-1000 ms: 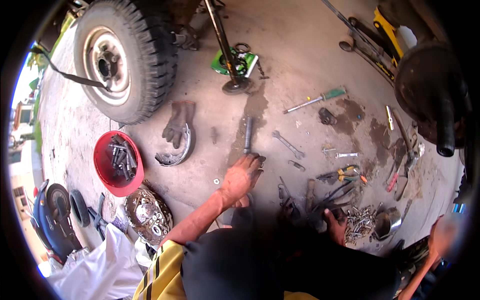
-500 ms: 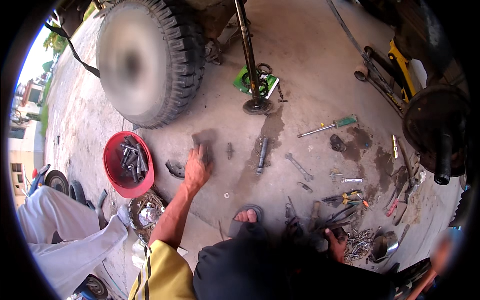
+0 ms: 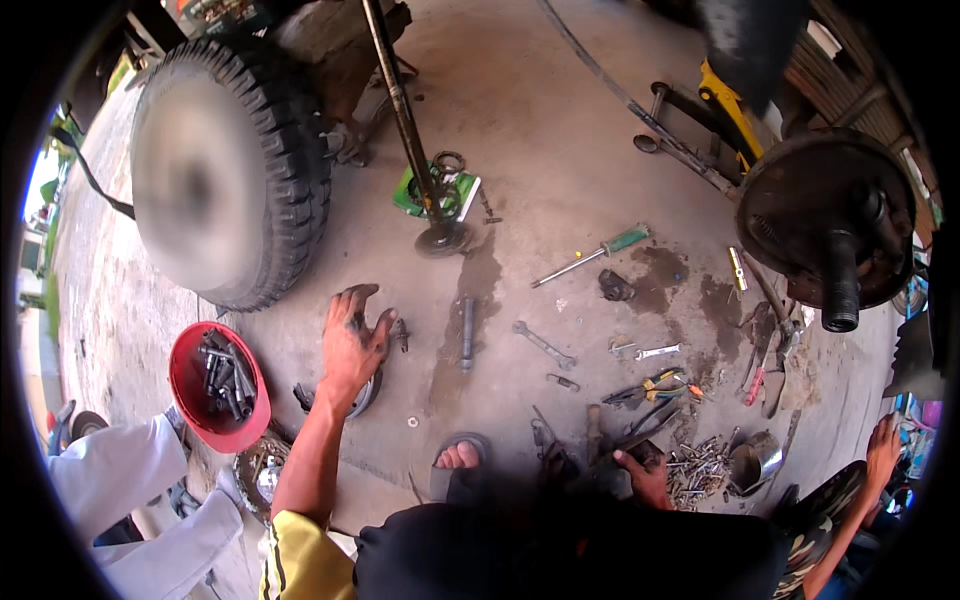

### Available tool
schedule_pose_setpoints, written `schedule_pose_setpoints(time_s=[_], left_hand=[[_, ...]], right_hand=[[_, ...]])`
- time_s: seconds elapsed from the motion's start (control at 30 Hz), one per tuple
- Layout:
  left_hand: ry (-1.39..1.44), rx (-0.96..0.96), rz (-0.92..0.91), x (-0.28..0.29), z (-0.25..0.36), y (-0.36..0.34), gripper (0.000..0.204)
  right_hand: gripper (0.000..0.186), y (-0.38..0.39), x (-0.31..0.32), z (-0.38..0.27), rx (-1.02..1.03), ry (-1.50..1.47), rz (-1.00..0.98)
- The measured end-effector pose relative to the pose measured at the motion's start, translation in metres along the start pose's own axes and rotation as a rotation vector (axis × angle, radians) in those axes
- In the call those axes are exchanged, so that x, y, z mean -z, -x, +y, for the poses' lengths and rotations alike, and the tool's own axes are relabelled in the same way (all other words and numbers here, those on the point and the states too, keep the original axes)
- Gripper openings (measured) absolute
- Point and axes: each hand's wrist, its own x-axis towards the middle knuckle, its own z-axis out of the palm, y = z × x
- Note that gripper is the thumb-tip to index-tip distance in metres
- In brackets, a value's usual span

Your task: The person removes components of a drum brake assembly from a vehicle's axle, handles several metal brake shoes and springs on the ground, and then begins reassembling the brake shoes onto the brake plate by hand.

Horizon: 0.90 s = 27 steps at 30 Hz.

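Note:
My left hand (image 3: pixel 350 340) is greasy, its fingers spread, hovering over a curved metal part (image 3: pixel 368 398) on the concrete floor; it holds nothing. A short dark metal rod (image 3: pixel 467 335) lies just to its right. My right hand (image 3: pixel 645 478) rests low on the floor beside a pile of bolts (image 3: pixel 700 470) and pliers (image 3: pixel 650 388). Its fingers are curled, and whether they grip anything is hidden by shadow. My sandalled foot (image 3: pixel 458 458) sits between the two hands.
A big tyre (image 3: pixel 230 180) stands at the left. A red bowl (image 3: pixel 185 350) holds bolts. A stand pole (image 3: pixel 405 120) rises from a green plate (image 3: pixel 410 195). A screwdriver (image 3: pixel 590 258), a wrench (image 3: pixel 545 345) and a hub (image 3: pixel 825 225) lie right. Another person's hand (image 3: pixel 885 445) is far right.
My left hand has moved left from beside the dark rod to above the curved metal part. The view has shifted toward the tyre. My right hand has stayed by the bolts.

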Motion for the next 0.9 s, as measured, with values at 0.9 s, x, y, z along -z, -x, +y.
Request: schedule_pose_setpoints(time_s=[0.9], left_hand=[[-0.626, -0.523, 0.235, 0.039, -0.006, -0.118, 0.043]], right_hand=[[0.024, 0.019, 0.014, 0.013, -0.083, 0.039, -0.018]])
